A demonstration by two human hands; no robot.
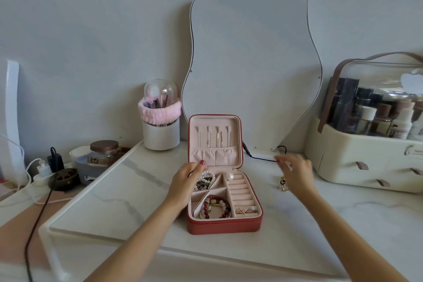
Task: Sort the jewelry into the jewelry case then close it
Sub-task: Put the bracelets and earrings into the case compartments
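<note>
A red jewelry case (223,224) lies open on the white marble table (128,192), its pink lid upright with thin chains hanging inside. The tray holds a pearl bracelet (207,178), a large pearl (229,176), red bead bracelets (216,206) and small rings (246,210). My left hand (186,178) rests at the case's left side near the lid's lower corner, fingers loosely curled; whether it grips the case is unclear. My right hand (295,171) hovers blurred right of the case, over a small earring piece (283,184) on the table.
A wavy-edged mirror (251,64) leans on the wall behind, with a black cable (261,158) at its foot. A brush holder with a pink band (160,121) stands back left, a cosmetics organizer (366,144) at right. Jars, plugs and cords crowd the left edge.
</note>
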